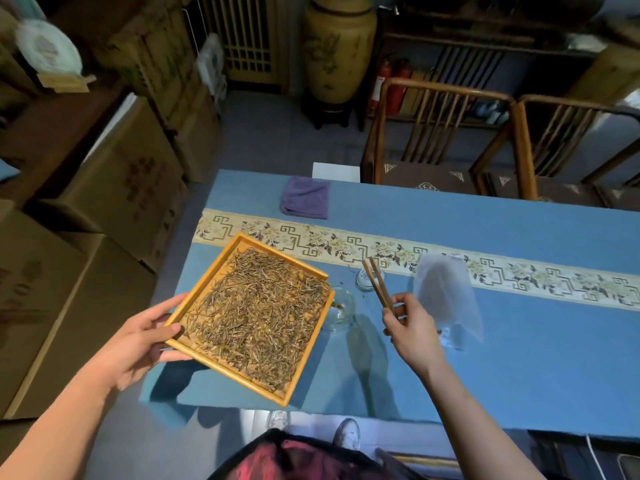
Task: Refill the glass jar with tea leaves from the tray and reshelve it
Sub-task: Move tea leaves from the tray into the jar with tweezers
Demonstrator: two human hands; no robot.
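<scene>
Cardboard boxes (pixel 114 188) are standing stacked at the far left, beside the blue-clothed table (pixel 519 358). Moving right, the left hand (pixel 145 337) is gripping the near-left edge of the wooden tray (pixel 277 398), thumb curled over the rim and fingers underneath, and is holding it above the table's left end, its right side over the glass jar. Tea leaves (pixel 256 306) are lying spread across most of the tray's floor. Just right of the tray, the glass jar (pixel 341 308) is standing upright on the cloth, its mouth partly hidden under the tray's right rim; a few leaves are showing inside it. Beyond it, a small glass lid (pixel 365 278) is lying on the cloth. The right hand (pixel 412 327) is pinching wooden tongs (pixel 377 284), fingers clamped on their near end, with the two tips pointing far-left and slightly apart. Right of that hand, a clear plastic bag (pixel 446 296) is lying on the table. At the table's far edge a folded purple cloth (pixel 306 197) is resting, and wooden chairs (pixel 485 143) are standing behind.
</scene>
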